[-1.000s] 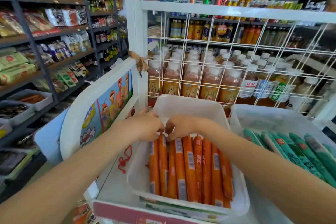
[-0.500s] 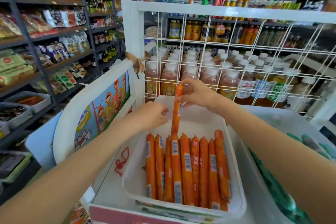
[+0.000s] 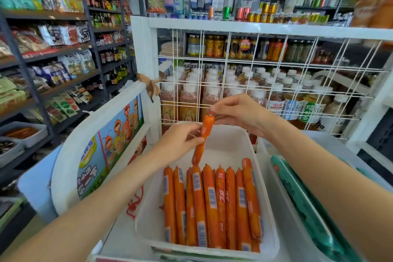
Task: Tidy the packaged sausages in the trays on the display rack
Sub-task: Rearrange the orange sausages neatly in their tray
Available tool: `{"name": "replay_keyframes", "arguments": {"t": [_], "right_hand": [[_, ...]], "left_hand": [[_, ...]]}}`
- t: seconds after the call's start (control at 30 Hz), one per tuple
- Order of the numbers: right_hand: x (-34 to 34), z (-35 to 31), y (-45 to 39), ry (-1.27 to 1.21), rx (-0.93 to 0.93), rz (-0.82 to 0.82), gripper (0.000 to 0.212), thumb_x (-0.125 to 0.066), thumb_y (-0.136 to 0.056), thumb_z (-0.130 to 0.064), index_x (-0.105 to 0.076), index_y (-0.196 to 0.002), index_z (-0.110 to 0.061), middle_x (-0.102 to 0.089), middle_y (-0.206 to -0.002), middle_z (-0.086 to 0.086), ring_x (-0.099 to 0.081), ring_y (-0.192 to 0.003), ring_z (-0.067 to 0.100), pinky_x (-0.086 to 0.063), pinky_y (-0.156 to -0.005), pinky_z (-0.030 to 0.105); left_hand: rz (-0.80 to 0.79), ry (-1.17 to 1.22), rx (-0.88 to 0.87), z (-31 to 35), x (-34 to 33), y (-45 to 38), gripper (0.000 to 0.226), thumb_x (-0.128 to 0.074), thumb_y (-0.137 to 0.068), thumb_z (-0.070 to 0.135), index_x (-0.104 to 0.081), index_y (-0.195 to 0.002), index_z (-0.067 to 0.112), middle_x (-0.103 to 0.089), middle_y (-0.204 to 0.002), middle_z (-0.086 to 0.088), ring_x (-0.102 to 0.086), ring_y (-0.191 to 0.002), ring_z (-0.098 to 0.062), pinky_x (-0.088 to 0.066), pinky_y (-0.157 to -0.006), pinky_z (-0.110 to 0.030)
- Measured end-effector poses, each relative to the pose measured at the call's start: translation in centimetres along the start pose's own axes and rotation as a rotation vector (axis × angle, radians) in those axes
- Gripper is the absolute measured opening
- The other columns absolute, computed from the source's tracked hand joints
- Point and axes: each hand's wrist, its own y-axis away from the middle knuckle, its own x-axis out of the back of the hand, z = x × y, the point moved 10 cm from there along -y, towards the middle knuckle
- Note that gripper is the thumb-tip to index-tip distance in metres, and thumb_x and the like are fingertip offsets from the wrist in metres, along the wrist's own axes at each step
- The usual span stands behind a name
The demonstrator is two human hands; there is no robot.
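Row of sausages (image 3: pixel 212 206): orange packaged sticks lying side by side, lengthwise, in the near half of the white tray (image 3: pixel 231 140); barcode labels face up on several.
Tray: sits on the white display rack (image 3: pixel 146 53), its far half bare.
Green sausages (image 3: pixel 302 198): in teal wrappers, in a second tray just to the right; its edge touches or nearly touches the first tray.
Lifted sausage (image 3: pixel 202 140): a single orange stick held nearly upright above the tray, tilted slightly right at the top, its lower tip just over the far ends of the row.
Left hand (image 3: pixel 178 144): thumb and forefinger pinch the lifted sausage about mid-length; the other fingers are curled beneath.
Right hand (image 3: pixel 240 110): fingertips pinch the metal clip at the top end of the same sausage; remaining fingers loosely bent.
Side panel (image 3: pixel 106 144): cartoon picture on the rack's left wall, a brown bow (image 3: pixel 150 85) tied at its top corner.
Wire grid (image 3: pixel 276 83): white back of the rack, behind the hands.
Bottles (image 3: pixel 191 100): white-capped drinks standing in rows beyond the grid.
Shelves (image 3: pixel 53 49): dark store racks of snacks and sauces further off on the left.
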Motion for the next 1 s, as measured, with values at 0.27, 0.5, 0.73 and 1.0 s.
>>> {"name": "replay_keyframes", "arguments": {"t": [0.27,0.5,0.73,1.0], "right_hand": [[-0.2,-0.7,0.6,-0.118,-0.051,-0.059,0.012,-0.061,-0.083,-0.007,-0.070,-0.076,-0.007,-0.073,-0.076,0.004,-0.070,-0.077,0.013,-0.055,-0.072,0.018],[0.4,-0.6,0.5,-0.135,-0.041,-0.049,0.010,-0.058,-0.084,0.000,-0.067,-0.087,0.001,-0.072,-0.078,0.006,-0.070,-0.078,0.014,-0.056,-0.073,0.020],[0.7,-0.7,1.3,-0.064,0.013,-0.036,0.027,-0.055,-0.085,0.007,-0.062,-0.109,-0.004,-0.069,-0.101,0.009,-0.067,-0.093,0.017,-0.055,-0.078,0.020],[-3.2,2.0,2.8,0.603,0.063,-0.201,0.086,-0.074,-0.075,-0.008,-0.023,-0.141,-0.032,-0.061,-0.111,0.002,-0.069,-0.081,0.013,-0.055,-0.082,0.027]], "left_hand": [[0.024,-0.051,-0.036,1.5,1.0,0.2,0.019,-0.054,-0.091,0.019,-0.063,-0.107,0.016,-0.067,-0.103,0.004,-0.062,-0.095,-0.006,-0.046,-0.082,-0.014],[0.017,-0.066,-0.036,2.0,1.0,0.2,0.021,-0.055,-0.090,0.019,-0.063,-0.109,0.016,-0.067,-0.106,0.002,-0.062,-0.099,-0.009,-0.048,-0.087,-0.022],[0.041,0.149,0.058,0.9,1.7,-0.6,0.018,-0.053,-0.091,0.016,-0.061,-0.108,0.015,-0.065,-0.104,-0.002,-0.063,-0.098,-0.017,-0.052,-0.084,-0.030],[0.232,0.914,0.489,-2.7,2.6,-0.5,0.015,-0.051,-0.093,0.021,-0.060,-0.102,0.011,-0.065,-0.088,-0.008,-0.064,-0.081,-0.019,-0.058,-0.067,-0.026]]}}
